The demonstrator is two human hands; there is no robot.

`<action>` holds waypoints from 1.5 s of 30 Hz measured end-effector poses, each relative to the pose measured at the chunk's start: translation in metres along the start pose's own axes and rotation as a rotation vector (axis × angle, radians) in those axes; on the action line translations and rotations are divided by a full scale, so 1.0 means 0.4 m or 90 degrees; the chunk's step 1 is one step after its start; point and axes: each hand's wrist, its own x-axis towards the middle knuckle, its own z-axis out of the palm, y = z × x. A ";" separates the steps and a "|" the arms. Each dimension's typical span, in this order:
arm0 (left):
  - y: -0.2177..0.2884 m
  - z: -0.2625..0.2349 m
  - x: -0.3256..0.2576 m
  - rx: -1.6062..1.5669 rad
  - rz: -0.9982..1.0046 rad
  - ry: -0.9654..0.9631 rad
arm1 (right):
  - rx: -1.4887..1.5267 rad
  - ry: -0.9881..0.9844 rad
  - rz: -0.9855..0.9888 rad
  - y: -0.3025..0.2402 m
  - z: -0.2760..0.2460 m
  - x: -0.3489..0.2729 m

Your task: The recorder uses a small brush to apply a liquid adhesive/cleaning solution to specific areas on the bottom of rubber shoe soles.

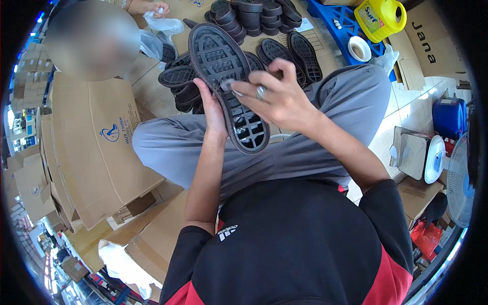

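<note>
Left hand [214,114]: grip closed along the left edge of a dark brown shoe sole [218,57], thumb up that edge, palm below. Right hand [280,99]: fingers bent over the middle of the sole, their tips closed on a small grey piece [226,85]; it is blurred, kind cannot be told. A ring [261,92] sits on one finger.

Sole position: held over the lap, between the knees, long axis slanting from upper left to lower right. The ribbed, hollow-celled face is toward the camera; cells at the lower end look glossy.

Lap: grey trousers [170,147], legs folded outward to both sides.

Just beyond the sole: more soles of like colour. One pile [183,91] lies by the left knee, a few single ones [305,57] lie side by side near the right knee, and stacks [249,18] stand farther off.

Upper left: a co-worker's hand [158,9] beside a clear plastic bag [170,24].

Upper right: blue pallet [325,15], yellow jug [380,20], round white container [359,49].

Left side: large cardboard box [91,147]. Right side: blue canister [449,118]; below it, a fan [460,180].
</note>
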 end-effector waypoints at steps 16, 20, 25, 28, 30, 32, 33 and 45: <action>-0.045 -0.013 0.055 -0.075 -0.147 -0.054 | 0.329 -0.143 0.321 0.110 -0.008 -0.054; -0.057 -0.034 0.062 -0.080 -0.184 -0.090 | 0.201 -0.034 0.261 0.139 0.032 -0.044; -0.092 -0.102 0.151 -0.081 -0.146 -0.094 | 0.136 -0.060 0.102 0.048 -0.014 -0.116; -0.158 -0.145 0.228 -0.002 -0.206 0.055 | -0.058 -0.072 0.284 0.182 -0.082 -0.151; -0.210 -0.160 0.283 -0.009 -0.290 0.210 | 0.030 0.072 0.529 0.298 -0.134 -0.165; -0.262 -0.158 0.333 -0.061 -0.329 0.257 | 0.030 0.178 0.560 0.384 -0.173 -0.176; -0.288 -0.156 0.351 -0.030 -0.317 0.279 | 0.037 0.228 0.629 0.399 -0.171 -0.185; -0.562 -0.218 0.532 -0.049 -0.324 0.260 | 0.179 0.156 0.766 0.448 -0.152 -0.182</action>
